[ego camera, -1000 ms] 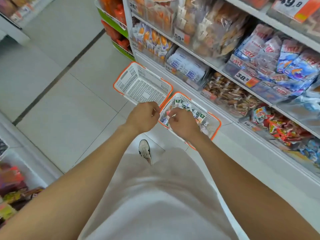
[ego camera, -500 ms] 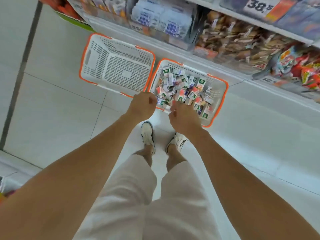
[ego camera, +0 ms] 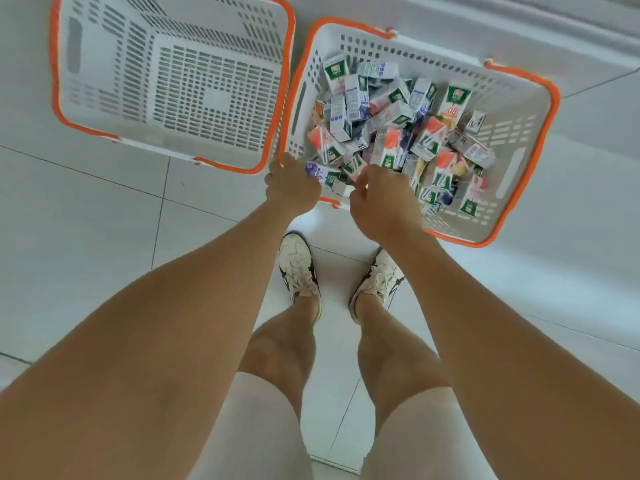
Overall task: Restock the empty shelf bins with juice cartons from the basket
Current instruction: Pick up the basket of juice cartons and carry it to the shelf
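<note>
A white basket with an orange rim [ego camera: 519, 98] stands on the floor, filled with several small juice cartons [ego camera: 391, 126] in purple, green and red print. My left hand [ego camera: 292, 188] is at the basket's near left corner, its fingers curled round a purple carton [ego camera: 320, 172]. My right hand [ego camera: 381, 206] reaches down into the near side of the pile with curled fingers. Its fingertips are hidden among the cartons. A white carton end [ego camera: 342, 192] lies between the two hands.
A second white basket with an orange rim [ego camera: 166, 81] stands empty to the left, touching the full one. The white base of the shelf unit [ego camera: 519, 26] runs along the top. My two feet in white shoes [ego camera: 298, 268] stand on pale floor tiles just before the baskets.
The view has tipped down from the shelves to the baskets. Both hands have dropped from above the basket to the near edge of the carton pile.
</note>
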The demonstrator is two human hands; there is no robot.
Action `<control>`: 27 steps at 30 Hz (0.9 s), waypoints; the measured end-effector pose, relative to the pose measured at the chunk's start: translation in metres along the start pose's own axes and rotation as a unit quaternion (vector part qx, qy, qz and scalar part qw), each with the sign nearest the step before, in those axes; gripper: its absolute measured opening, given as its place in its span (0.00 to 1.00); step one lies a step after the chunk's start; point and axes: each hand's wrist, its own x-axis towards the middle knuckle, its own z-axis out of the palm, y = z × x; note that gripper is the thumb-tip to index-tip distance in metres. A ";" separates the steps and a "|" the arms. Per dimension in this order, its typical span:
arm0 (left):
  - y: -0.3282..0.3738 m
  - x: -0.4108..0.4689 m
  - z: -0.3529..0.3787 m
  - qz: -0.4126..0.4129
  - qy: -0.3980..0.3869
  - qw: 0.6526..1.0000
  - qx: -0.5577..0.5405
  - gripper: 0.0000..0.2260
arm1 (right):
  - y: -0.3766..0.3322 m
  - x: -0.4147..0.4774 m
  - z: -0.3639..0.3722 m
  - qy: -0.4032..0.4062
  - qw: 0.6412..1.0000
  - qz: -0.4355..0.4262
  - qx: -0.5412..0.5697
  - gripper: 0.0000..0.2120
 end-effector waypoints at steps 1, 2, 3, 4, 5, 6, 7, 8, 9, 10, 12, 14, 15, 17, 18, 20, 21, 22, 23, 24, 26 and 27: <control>-0.001 0.011 0.007 -0.008 0.009 1.000 -0.003 0.32 | 0.003 0.005 0.010 0.001 1.000 -0.004 -0.001 0.07; -0.001 0.020 0.013 -0.012 0.016 1.000 -0.008 0.34 | 0.005 0.009 0.018 0.001 1.000 -0.006 -0.002 0.07; -0.002 0.027 0.017 -0.016 0.019 1.000 -0.013 0.36 | 0.007 0.011 0.025 0.002 1.000 -0.009 -0.004 0.07; -0.002 0.033 0.018 -0.017 0.020 0.999 -0.020 0.38 | 0.008 0.013 0.030 0.001 1.000 -0.009 -0.007 0.07; -0.002 0.038 0.020 -0.018 0.019 0.999 -0.031 0.39 | 0.009 0.015 0.034 -0.001 1.000 -0.009 -0.010 0.07; -0.001 0.041 0.020 -0.020 0.020 0.999 -0.041 0.39 | 0.009 0.015 0.036 -0.004 1.000 -0.011 -0.014 0.07; -0.002 0.043 0.019 -0.023 0.033 0.998 -0.050 0.39 | 0.009 0.016 0.038 -0.005 1.000 -0.013 -0.018 0.07; -0.002 0.041 0.018 -0.024 0.057 0.996 -0.058 0.38 | 0.008 0.017 0.039 -0.002 1.000 -0.015 -0.022 0.07; -0.001 0.037 0.016 -0.021 0.091 0.993 -0.068 0.36 | 0.008 0.018 0.040 0.002 1.000 -0.014 -0.021 0.07; 0.000 0.030 0.014 -0.008 0.129 0.988 -0.082 0.33 | 0.006 0.017 0.039 0.005 1.000 -0.008 -0.016 0.07; 0.007 0.009 0.012 0.048 0.188 0.974 -0.120 0.29 | 0.002 0.016 0.034 0.011 1.000 0.012 0.005 0.07; 0.022 -0.015 0.011 0.109 0.195 0.960 -0.169 0.25 | 0.000 0.012 0.027 0.018 0.998 0.042 0.035 0.08; 0.031 -0.024 0.010 0.131 0.183 0.956 -0.189 0.22 | 0.001 0.008 0.022 0.022 0.997 0.058 0.055 0.08; 0.049 -0.037 0.008 0.159 0.140 0.953 -0.217 0.15 | 0.010 0.000 0.013 0.032 0.992 0.085 0.084 0.08; 0.058 -0.040 0.007 0.168 0.109 0.951 -0.237 0.13 | 0.018 -0.004 0.009 0.035 0.990 0.098 0.091 0.07; 0.074 -0.047 0.006 0.176 0.036 0.942 -0.284 0.12 | 0.040 -0.011 0.004 0.039 0.985 0.134 0.106 0.06; 0.081 -0.049 0.007 0.174 -0.001 0.937 -0.303 0.13 | 0.055 -0.014 0.001 0.046 0.980 0.156 0.114 0.06; 0.089 -0.052 0.012 0.167 -0.033 0.933 -0.317 0.14 | 0.070 -0.017 0.000 0.057 0.975 0.178 0.119 0.06; 0.096 -0.056 0.017 0.161 -0.060 0.930 -0.324 0.15 | 0.087 -0.019 -0.001 0.074 0.970 0.201 0.118 0.08; 0.102 -0.058 0.025 0.155 -0.081 0.929 -0.327 0.15 | 0.103 -0.022 0.000 0.089 0.963 0.226 0.113 0.11; 0.112 -0.063 0.044 0.148 -0.109 0.926 -0.329 0.17 | 0.133 -0.025 0.003 0.110 0.945 0.285 0.115 0.19; 0.115 -0.065 0.054 0.148 -0.116 0.928 -0.322 0.18 | 0.145 -0.025 0.005 0.117 0.932 0.316 0.131 0.23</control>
